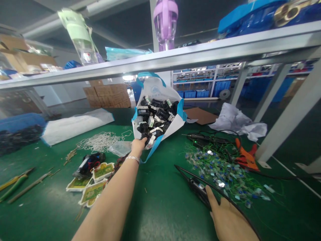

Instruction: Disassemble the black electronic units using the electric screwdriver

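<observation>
My left hand (138, 145) reaches far forward into the mouth of a white bag with blue trim (157, 90), which lies tipped toward me and is full of small black parts (156, 117). Its fingers are tucked among the parts at the bag's lower edge and are mostly hidden. My right hand (229, 219) rests low on the green table (163, 201), its thumb lying on a black tool with a cable (198, 189). A bracelet shows on my left wrist.
Green wires with small blue and silver tags (220, 170) spread at the right, beside an orange clamp (247, 157) and crumpled white paper (235, 122). Yellow-green boards (94, 182), a black part, tangled white wire (99, 140) and tweezers lie at the left. A metal shelf spans overhead.
</observation>
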Demonstrator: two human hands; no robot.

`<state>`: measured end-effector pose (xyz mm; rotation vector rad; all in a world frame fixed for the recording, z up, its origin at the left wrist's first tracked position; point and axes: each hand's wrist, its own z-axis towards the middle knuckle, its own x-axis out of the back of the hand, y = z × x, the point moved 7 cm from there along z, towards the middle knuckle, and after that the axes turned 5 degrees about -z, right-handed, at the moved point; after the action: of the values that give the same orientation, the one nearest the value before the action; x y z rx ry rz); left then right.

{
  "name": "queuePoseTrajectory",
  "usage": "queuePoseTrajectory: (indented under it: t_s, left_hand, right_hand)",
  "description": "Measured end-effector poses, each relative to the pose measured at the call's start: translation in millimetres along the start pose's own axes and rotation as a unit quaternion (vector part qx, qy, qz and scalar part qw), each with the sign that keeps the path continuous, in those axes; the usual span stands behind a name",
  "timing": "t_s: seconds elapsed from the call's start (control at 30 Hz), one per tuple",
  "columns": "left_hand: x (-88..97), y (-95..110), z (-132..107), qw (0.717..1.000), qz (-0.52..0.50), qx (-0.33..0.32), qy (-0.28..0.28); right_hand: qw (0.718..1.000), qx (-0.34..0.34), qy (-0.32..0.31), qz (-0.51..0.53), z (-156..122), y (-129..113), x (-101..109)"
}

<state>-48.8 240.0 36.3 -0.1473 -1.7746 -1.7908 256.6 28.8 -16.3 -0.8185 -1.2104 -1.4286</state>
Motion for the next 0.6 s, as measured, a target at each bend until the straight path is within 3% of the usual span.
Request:
queuePoseTrajectory:
  t_s: [0.13,0.23,0.3,0.37,0.47,0.6]
  left_hand:
    - [33.3,17.0,-23.3,0.991,-0.123,-0.021,0.038]
    - [53.7,37.7,-64.9,0.981,-0.175,-0.082,0.024]
    - [55.6,49.3,-101.6,0.976,-0.161,-0.143,-0.011]
    - [44.5,50.2,-138.6,0.973,-0.132,-0.177,-0.064]
    - [13.4,32.3,-184.0,0.969,-0.100,-0.173,-0.148]
    - [-23.1,4.1,-218.6,0.956,-0.039,-0.176,-0.232]
  right_hand:
    - [0.999,-0.004,-0.046,-0.021,1.7,-2.0,-1.7]
    - [0.998,-0.007,-0.064,-0.019,3.9,-2.0,6.7]
    - [0.998,-0.014,-0.065,0.002,4.9,-2.0,15.7]
    - [0.997,-0.023,-0.065,0.023,5.3,-2.0,24.0]
    - [0.998,-0.042,-0.048,0.028,7.1,1.5,34.6]
    - [0.994,-0.082,-0.005,0.071,13.7,22.0,46.7]
